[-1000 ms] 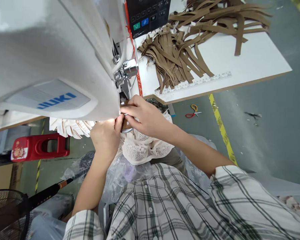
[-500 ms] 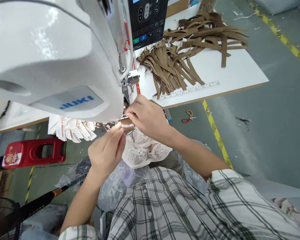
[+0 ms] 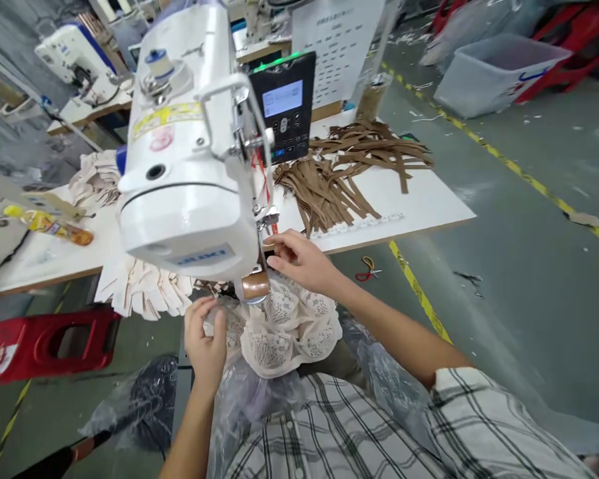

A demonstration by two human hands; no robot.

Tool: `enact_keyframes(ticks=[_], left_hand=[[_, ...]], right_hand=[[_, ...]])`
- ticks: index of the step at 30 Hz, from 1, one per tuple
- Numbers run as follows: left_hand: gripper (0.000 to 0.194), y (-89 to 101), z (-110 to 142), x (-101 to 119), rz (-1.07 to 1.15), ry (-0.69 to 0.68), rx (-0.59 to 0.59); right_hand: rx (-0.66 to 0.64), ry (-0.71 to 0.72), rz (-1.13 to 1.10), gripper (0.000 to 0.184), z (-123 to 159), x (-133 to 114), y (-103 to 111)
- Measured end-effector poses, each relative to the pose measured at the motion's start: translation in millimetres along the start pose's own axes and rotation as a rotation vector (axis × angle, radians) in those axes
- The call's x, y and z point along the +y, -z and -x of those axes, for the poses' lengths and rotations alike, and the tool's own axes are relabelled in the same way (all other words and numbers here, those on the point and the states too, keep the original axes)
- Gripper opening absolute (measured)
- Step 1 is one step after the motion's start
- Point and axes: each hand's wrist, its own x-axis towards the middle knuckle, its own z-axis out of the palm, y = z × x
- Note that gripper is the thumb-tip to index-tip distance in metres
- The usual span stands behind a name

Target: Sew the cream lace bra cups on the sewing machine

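Note:
The white sewing machine (image 3: 190,226) stands in front of me, its needle area facing my right side. My right hand (image 3: 307,266) is beside the needle and presser foot, thumb and fingers apart, with nothing visible between them. A shiny brown rounded piece (image 3: 255,286) sits at the end of the machine's arm, below the head; neither hand grips it. Lower left, my left hand (image 3: 204,342) hangs with thumb and fingers apart and holds nothing. Between my hands, several cream lace bras (image 3: 274,342) lie bunched over my lap, partly under the machine arm.
Brown fabric strips (image 3: 319,193) and a clear ruler (image 3: 364,224) lie on the white table (image 3: 429,213). Cream cut pieces (image 3: 150,289) hang from its left edge, near a yellow-capped bottle (image 3: 54,226). On the floor are red-and-yellow snips (image 3: 367,269) and a red stool (image 3: 44,346).
Both hands have come off the shiny brown piece. My left hand moved down and left; my right fingers spread near the needle. The view tilted up, showing more of the machine and room.

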Motion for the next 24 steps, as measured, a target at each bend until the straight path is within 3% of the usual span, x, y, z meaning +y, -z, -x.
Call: enact_keyframes(ticks=[3, 7, 11, 15, 17, 19, 20, 22, 24], left_hand=[[0.018, 1.0, -29.1, 28.6, -0.019, -0.106, 0.118], [0.017, -24.7, -52.4, 48.6, -0.130, -0.084, 0.078], [0.018, -39.1, -55.0, 56.7, -0.123, -0.045, 0.132], [0.021, -24.8, -45.9, 59.8, -0.078, -0.038, 0.114], [0.021, -13.8, -35.1, 48.1, -0.053, -0.084, 0.118], [0.017, -8.8, -17.4, 21.7, -0.010, -0.086, 0.087], [0.017, -10.5, -6.2, 3.7, 0.008, -0.033, 0.016], [0.031, -23.6, 18.5, -36.4, 0.072, 0.198, -0.206], [0.055, -46.2, 40.6, -72.3, 0.179, 0.487, -0.447]], right_hand=[[-0.029, -0.028, -0.057, 0.034, 2.2, -1.1, -11.5], [0.015, -0.089, -0.057, 0.019, 0.5, -2.6, -22.0], [0.003, -0.147, -0.136, 0.013, -5.3, -3.3, -23.5], [-0.020, -0.108, 0.010, 0.013, -6.3, -4.2, -16.4], [-0.010, -0.058, 0.106, 0.016, -2.6, -2.8, -9.9], [0.003, -0.034, 0.136, 0.019, 0.8, 3.0, -2.7], [0.005, -0.027, 0.132, 0.021, 0.6, 8.0, 0.8], [0.031, -0.015, 0.114, 0.022, -8.1, 22.3, 8.0], [0.156, -0.007, 0.094, 0.019, -32.0, 39.9, 18.0]])
